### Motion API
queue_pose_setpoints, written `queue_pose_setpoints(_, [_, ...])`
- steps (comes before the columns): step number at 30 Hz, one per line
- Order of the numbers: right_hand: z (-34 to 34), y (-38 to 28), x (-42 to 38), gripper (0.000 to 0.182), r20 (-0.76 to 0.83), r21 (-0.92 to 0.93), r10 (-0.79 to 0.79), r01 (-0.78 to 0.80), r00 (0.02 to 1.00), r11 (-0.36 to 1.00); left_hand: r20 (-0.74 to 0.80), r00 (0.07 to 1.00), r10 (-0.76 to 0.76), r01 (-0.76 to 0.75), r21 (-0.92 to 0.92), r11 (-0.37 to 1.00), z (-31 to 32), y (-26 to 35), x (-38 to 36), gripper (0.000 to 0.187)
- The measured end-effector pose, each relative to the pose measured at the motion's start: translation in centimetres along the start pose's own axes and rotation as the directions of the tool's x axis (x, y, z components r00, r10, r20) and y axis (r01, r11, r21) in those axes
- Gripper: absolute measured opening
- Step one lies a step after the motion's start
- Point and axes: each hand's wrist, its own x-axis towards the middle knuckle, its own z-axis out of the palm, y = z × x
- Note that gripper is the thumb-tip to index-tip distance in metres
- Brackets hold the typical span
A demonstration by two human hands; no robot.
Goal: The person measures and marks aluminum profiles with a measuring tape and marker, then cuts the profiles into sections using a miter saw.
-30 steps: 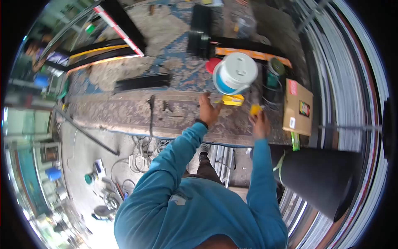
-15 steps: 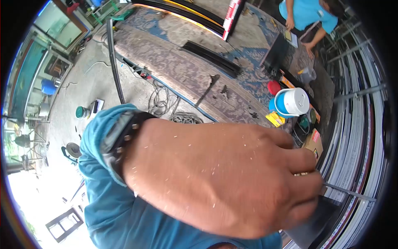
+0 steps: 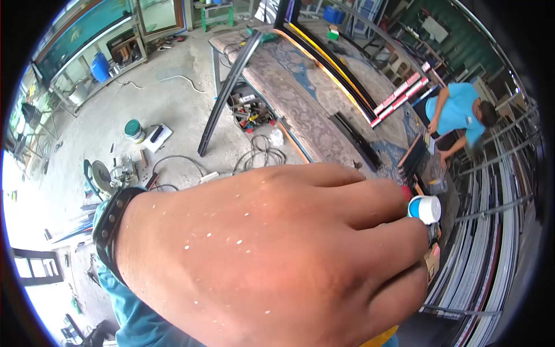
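Note:
My left hand [image 3: 289, 254] fills the lower middle, very close to the camera, with its back towards me. Its fingers are bent and pressed together, pointing right; their tips and anything between them are hidden. Pale flecks dot the skin. A dark studded band [image 3: 113, 225] circles the wrist above a teal sleeve [image 3: 136, 309]. Beyond the fingers, a white and blue bucket [image 3: 425, 209] is partly covered. Something yellow [image 3: 381, 337] shows under the hand at the bottom edge. My right hand is out of view.
A carpet-covered table [image 3: 283, 87] bears long dark frames [image 3: 332, 61]. At right, a person in a blue shirt [image 3: 459, 110] leans over beside racked profiles [image 3: 480, 248]. Cables [image 3: 260, 153], a green-lidded tub [image 3: 134, 130] and a circular saw [image 3: 101, 176] are on the floor.
The view has swung upward, showing more of the room's far side. My left hand remains close and bent, now lower and slightly further left in view.

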Motion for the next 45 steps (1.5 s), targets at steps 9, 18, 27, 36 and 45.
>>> queue_pose_setpoints(9, [15.0, -5.4, 3.6, 0.019, 0.42, -0.203, -0.002, 0.097, 0.907, 0.974, -0.108, 0.99, -0.094, 0.109, 0.143, 0.984, -9.5, 1.2, -5.8, 0.023])
queue_pose_setpoints(18, [31.9, -9.0, 9.8, 0.019, 0.696, -0.291, 0.078, 0.181, 0.714, 0.939, -0.168, 0.925, -0.341, 0.367, 0.157, 0.917, -16.7, -2.6, -16.5, 0.027])
queue_pose_setpoints(27, [56.0, -12.4, 19.3, 0.019, 0.844, -0.324, 0.186, 0.201, 0.502, 0.924, -0.178, 0.624, -0.761, 0.78, 0.075, 0.622, -29.0, -13.6, -34.3, 0.03])
queue_pose_setpoints(36, [71.5, -17.8, 25.4, 0.019, 0.9, -0.33, 0.214, 0.272, 0.379, 0.904, -0.192, 0.595, -0.78, 0.802, 0.198, 0.563, -42.4, -21.0, -36.4, 0.034])
queue_pose_setpoints(45, [74.5, -21.7, 31.0, 0.02, 0.805, -0.338, 0.119, 0.284, 0.581, 0.897, 0.073, 0.853, -0.518, 0.487, 0.248, 0.837, -51.2, -33.0, -29.0, 0.038])
